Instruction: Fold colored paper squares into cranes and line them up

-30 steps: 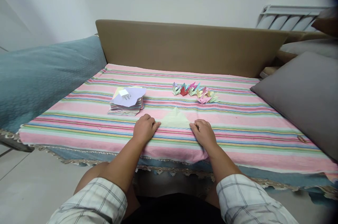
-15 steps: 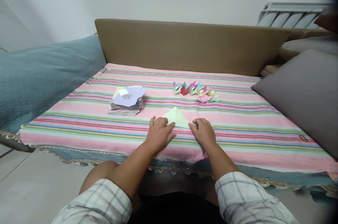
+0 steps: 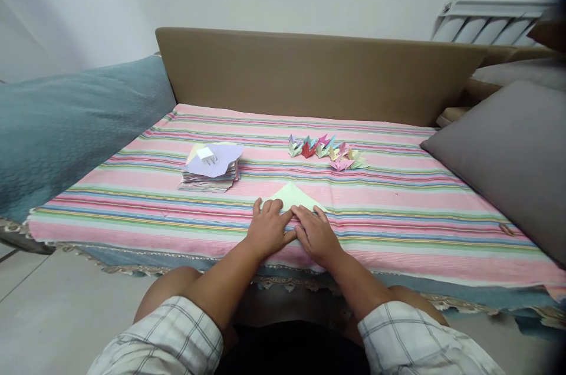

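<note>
A pale green sheet of paper (image 3: 290, 193), folded into a triangle, lies on the striped cloth with its point facing away from me. My left hand (image 3: 269, 226) rests with spread fingers on the left part of its near edge. Close beside it, my right hand (image 3: 315, 232) presses its outstretched fingers on the middle and right of the same edge. The two hands nearly meet, and they hide much of the near fold.
Folded paper cranes (image 3: 327, 152) in several colours cluster behind the triangle. To the left stands a stack of paper (image 3: 210, 177) topped by a white plug adapter (image 3: 206, 155). A grey cushion (image 3: 504, 157) lies at the right on the striped cloth (image 3: 389, 257).
My left hand has moved right from the triangle's left corner onto its near edge. My right hand has then slid left from the right corner to beside it. The triangle now lies flat.
</note>
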Demonstrator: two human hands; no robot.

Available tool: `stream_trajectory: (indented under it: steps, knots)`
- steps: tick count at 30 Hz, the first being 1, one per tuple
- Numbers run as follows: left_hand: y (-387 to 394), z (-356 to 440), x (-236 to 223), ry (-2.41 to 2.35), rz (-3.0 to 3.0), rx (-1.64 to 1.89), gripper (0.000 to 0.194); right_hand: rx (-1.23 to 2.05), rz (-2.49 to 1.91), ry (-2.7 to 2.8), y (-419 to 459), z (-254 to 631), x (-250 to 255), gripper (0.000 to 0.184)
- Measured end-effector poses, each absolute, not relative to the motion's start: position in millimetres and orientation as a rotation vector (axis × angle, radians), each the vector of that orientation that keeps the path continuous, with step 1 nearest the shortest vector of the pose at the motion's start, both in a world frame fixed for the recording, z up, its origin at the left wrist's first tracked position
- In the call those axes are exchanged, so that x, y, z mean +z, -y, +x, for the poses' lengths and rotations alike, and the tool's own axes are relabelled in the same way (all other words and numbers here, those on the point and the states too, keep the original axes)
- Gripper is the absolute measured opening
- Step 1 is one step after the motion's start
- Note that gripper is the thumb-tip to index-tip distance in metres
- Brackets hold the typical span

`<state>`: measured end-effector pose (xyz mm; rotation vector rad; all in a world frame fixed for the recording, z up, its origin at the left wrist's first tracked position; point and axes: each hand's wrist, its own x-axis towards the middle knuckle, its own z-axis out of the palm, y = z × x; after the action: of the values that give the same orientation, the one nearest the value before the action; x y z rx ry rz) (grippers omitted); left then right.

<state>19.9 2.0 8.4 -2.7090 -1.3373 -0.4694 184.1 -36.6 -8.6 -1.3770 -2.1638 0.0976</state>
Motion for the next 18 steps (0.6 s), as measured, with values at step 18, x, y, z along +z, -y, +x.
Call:
stream_trajectory:
  steps: [18]
  knots:
    - [-5.7, -16.0, 19.0, 1.51, -2.65, -0.419, 0.051, 0.157, -1.581, 2.014, 41.3, 219.2, -10.1, 0.044]
